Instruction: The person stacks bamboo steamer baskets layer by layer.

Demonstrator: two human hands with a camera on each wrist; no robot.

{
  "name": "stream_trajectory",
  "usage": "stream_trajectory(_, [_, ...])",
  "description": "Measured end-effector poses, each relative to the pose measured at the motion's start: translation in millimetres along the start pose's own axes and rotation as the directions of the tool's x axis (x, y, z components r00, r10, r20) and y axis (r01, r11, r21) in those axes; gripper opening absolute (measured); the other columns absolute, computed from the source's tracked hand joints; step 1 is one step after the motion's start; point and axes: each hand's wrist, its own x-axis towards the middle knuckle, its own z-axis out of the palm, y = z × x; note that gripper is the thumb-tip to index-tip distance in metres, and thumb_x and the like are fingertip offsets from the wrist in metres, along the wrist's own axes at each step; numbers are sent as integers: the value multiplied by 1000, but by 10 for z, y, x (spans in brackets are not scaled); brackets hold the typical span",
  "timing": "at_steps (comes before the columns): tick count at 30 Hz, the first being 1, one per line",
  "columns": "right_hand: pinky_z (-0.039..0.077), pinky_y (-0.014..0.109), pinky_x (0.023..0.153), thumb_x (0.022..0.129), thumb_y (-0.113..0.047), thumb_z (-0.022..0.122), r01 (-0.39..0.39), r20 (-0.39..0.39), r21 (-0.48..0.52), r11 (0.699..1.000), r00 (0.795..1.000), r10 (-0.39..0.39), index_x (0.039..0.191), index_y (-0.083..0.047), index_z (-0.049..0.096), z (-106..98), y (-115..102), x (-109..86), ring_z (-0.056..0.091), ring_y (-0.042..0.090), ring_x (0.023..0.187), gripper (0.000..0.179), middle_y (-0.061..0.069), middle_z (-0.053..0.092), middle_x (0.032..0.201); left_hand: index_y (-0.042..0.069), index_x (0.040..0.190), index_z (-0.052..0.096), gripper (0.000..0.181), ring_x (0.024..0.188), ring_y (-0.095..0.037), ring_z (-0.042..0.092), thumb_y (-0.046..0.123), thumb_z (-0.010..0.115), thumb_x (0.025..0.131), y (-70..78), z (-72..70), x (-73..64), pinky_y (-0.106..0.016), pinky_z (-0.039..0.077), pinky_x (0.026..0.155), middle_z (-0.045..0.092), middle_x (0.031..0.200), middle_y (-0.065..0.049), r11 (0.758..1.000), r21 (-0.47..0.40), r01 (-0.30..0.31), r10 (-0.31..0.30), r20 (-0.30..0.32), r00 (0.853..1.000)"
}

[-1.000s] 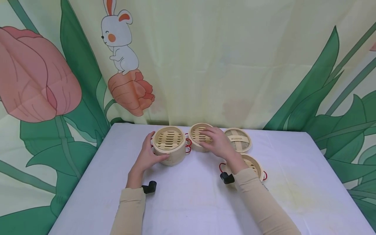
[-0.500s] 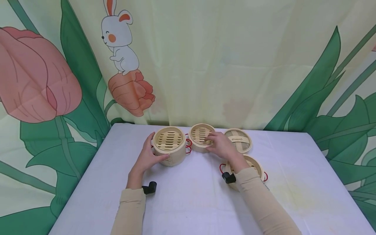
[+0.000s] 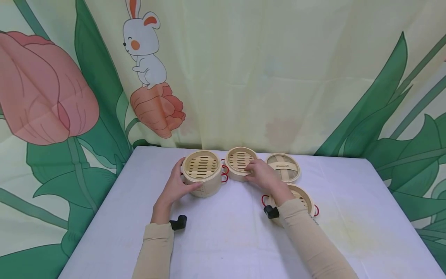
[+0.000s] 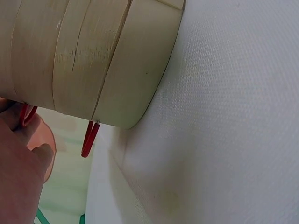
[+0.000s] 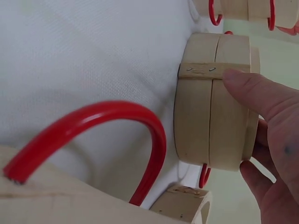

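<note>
At the back left of the table, a stack of round bamboo steamer baskets [image 3: 208, 187] with red loop handles stands upright, its slatted floor facing up. My left hand [image 3: 175, 185] holds this stack, thumb across the front and fingers along the left side. Just right of it sits a smaller bamboo steamer basket [image 3: 238, 159], also slatted. My right hand [image 3: 263, 174] grips its right front rim; in the right wrist view the thumb [image 5: 243, 80] presses the side near the stapled band, with other fingers behind the rim.
A round woven bamboo lid [image 3: 285, 166] with a cross strap lies right of the middle basket. Another bamboo basket [image 3: 300, 195] with red handles stands nearer, partly hidden under my right forearm. White cloth [image 3: 223, 240] covers the table; a printed curtain [image 3: 237, 77] hangs behind.
My right hand has moved from above the middle basket down to its right front rim, and its fingers have closed there. The left hand stays on the stack.
</note>
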Motion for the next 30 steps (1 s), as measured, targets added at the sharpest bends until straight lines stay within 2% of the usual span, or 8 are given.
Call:
stream_trajectory(11, [48, 44, 97, 86, -15, 81, -6, -26, -20, 1000, 1000, 6, 103, -4, 75, 40, 11, -42, 58, 31, 110, 21, 11, 67, 107, 8, 160, 17, 119, 142, -32, 30, 31, 93, 71, 10, 7, -4, -57, 33, 111, 24, 160, -15, 1000, 8, 7, -7, 3, 1000])
stream_trajectory(20, [48, 44, 97, 89, -16, 79, 26, -95, -44, 999, 995, -30, 110, -4, 73, 71, 24, -70, 57, 30, 112, 25, 12, 65, 113, 9, 160, 16, 120, 143, -33, 29, 33, 93, 71, 22, 16, 4, -59, 31, 112, 23, 160, -15, 1000, 7, 18, -18, 8, 1000])
stream_trajectory(25, [48, 44, 96, 88, -15, 79, 70, -161, -41, 997, 984, -76, 109, -3, 73, 48, 4, -63, 57, 30, 111, 25, 12, 65, 111, 10, 160, 16, 120, 142, -33, 30, 34, 93, 72, 32, 9, 4, -59, 31, 112, 24, 160, -14, 1000, 4, 24, -24, 10, 1000])
stream_trajectory(30, [48, 46, 94, 86, -11, 80, 119, -255, -55, 991, 958, -129, 107, -2, 73, -22, -45, -40, 58, 32, 106, 24, 13, 65, 107, 7, 159, 15, 120, 143, -33, 29, 33, 92, 72, 21, -1, 3, -58, 31, 112, 24, 159, -16, 1000, 11, 14, -14, 11, 1000])
